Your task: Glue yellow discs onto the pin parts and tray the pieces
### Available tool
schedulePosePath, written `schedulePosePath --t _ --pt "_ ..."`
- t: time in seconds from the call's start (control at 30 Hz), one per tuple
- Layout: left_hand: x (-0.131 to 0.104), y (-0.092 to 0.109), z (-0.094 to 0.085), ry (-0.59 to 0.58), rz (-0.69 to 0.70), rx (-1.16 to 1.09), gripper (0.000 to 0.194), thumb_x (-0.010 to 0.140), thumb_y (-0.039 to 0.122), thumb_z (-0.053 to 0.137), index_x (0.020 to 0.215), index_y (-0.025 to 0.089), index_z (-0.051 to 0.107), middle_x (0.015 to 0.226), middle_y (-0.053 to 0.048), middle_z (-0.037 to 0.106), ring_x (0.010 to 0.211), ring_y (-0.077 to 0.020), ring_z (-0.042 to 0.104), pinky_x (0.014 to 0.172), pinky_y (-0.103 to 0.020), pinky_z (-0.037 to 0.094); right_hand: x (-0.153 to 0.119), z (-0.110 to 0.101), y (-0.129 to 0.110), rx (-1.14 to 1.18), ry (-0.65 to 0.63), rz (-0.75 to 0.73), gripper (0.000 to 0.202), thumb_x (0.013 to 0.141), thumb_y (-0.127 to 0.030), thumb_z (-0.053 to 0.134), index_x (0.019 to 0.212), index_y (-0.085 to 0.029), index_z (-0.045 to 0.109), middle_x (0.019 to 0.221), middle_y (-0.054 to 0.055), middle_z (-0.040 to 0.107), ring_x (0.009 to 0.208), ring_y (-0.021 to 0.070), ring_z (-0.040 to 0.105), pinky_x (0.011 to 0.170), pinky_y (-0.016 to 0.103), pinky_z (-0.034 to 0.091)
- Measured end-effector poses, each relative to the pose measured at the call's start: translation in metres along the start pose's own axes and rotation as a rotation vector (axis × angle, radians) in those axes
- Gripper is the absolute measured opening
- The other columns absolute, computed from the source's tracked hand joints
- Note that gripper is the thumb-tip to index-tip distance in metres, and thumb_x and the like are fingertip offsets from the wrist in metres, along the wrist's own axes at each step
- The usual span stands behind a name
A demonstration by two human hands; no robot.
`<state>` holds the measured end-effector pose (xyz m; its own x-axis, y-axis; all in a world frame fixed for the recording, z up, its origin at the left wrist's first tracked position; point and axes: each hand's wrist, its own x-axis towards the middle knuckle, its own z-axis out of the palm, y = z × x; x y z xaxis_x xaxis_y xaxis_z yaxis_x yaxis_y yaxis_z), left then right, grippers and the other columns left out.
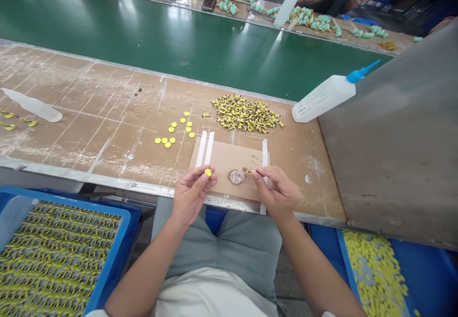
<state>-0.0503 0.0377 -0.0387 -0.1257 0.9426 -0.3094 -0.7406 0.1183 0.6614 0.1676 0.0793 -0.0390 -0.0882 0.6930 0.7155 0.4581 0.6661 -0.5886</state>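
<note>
Between thumb and fingers, my left hand (193, 190) pinches a small round yellow disc (208, 172) over the left edge of a taped cardboard sheet (223, 157). My right hand (277, 190) is closed on a tiny yellow-and-black piece (250, 171), its exact shape too small to make out. That piece is held just right of a puddle of clear glue (236, 177) on the cardboard. Behind the sheet lies a heap of small yellow-and-black pieces (246, 114). Several loose yellow discs (172, 129) are scattered to the left of the heap.
A white glue bottle with a blue nozzle (324, 100) leans against a metal panel (393, 131) on the right. Blue trays hold finished-looking yellow pieces (60, 259) at lower left and yellow discs (377, 269) at lower right. Across the green conveyor belt (143, 30), other people handle mint-green pieces.
</note>
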Motion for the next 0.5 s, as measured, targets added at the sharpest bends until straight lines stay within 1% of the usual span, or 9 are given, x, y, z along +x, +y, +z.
schedulePosePath --t 0.13,0.37,0.5 --pt "0.0004 0.0002 -0.0007 -0.003 0.002 0.008 0.027 0.074 0.026 0.091 0.099 0.018 0.083 0.099 -0.006 0.081 0.082 -0.0124 0.078 0.081 -0.017 0.062 0.0043 -0.0013 0.0008 0.002 -0.033 -0.044 0.015 0.095 -0.013 0.073 0.104 -0.024 0.075 0.090 0.006 0.076 0.078 0.0218 0.073 0.071 0.037 0.063" --pt "0.0000 0.0008 -0.0015 -0.012 -0.005 0.017 0.026 0.074 0.025 0.091 0.098 0.019 0.083 0.099 -0.006 0.082 0.083 -0.0124 0.078 0.081 -0.016 0.062 0.0033 0.0006 0.0020 0.046 -0.057 -0.069 0.029 0.093 -0.007 0.072 0.114 -0.027 0.076 0.092 0.006 0.075 0.080 0.0216 0.072 0.070 0.037 0.062" --pt "0.0003 0.0012 -0.0010 -0.015 -0.014 0.006 0.026 0.074 0.025 0.091 0.098 0.019 0.083 0.097 -0.006 0.082 0.082 -0.0122 0.078 0.080 -0.016 0.063 0.0046 0.0008 0.0014 0.064 -0.067 -0.064 0.030 0.092 -0.006 0.072 0.113 -0.028 0.076 0.093 0.005 0.076 0.079 0.0214 0.072 0.071 0.037 0.062"
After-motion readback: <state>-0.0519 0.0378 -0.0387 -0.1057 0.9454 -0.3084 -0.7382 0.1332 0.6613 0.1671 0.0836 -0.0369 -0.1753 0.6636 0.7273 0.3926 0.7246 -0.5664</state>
